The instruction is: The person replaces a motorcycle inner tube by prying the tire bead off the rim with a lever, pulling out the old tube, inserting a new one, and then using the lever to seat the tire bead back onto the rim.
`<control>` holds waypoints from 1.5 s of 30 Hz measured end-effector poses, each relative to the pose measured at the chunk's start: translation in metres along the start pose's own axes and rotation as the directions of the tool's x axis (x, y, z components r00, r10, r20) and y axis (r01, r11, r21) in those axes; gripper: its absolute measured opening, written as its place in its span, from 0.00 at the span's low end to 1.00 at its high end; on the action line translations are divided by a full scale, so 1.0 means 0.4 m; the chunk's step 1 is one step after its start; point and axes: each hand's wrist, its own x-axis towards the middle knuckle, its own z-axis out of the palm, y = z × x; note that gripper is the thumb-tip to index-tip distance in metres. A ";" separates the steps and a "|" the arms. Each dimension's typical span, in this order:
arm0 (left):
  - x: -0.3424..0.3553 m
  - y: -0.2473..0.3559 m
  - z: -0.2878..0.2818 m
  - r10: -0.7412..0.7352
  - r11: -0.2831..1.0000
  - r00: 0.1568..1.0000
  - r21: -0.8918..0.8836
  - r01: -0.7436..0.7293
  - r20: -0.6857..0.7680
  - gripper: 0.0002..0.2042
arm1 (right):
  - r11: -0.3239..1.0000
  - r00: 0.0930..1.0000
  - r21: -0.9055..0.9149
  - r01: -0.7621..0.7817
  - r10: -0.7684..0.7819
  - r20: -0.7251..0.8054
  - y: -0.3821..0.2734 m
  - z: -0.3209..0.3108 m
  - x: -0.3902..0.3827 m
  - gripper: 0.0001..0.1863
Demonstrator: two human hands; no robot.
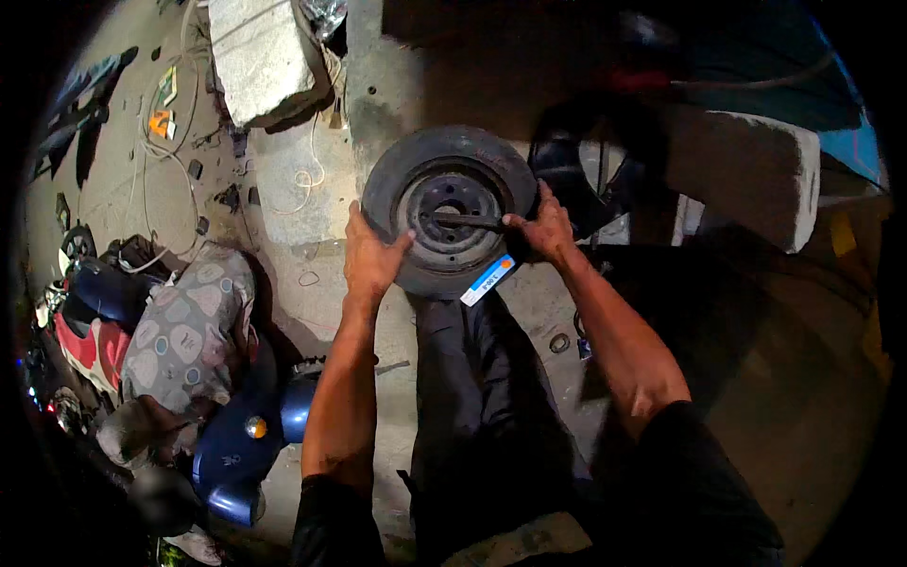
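A small wheel with a black tire (402, 156) is in front of me, its round metal rim (452, 248) facing up. My left hand (371, 253) grips the tire's left edge, thumb on the sidewall and fingers around the outside. On the opposite edge, my right hand (548, 227) grips the tire too, its thumb at the end of a dark metal bar (468, 220) that lies across the hub. Whether that thumb presses on the bar I cannot tell. A blue and white sticker (487, 282) sits on the tire's near side.
Another black tire (557, 161) is in shadow at the right, beside a stone block (803, 180). A pale block (260, 66) stands far left, near a loose hose (194, 180). A blue scooter (231, 444) with a patterned cover (194, 326) is at the left. A small ring (559, 343) lies on the ground.
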 end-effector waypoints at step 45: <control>-0.301 -0.140 0.214 0.531 0.847 0.840 -0.030 -0.531 0.110 0.21 | 0.866 0.828 -0.290 0.407 -0.215 0.518 -0.196 -0.080 -0.044 0.16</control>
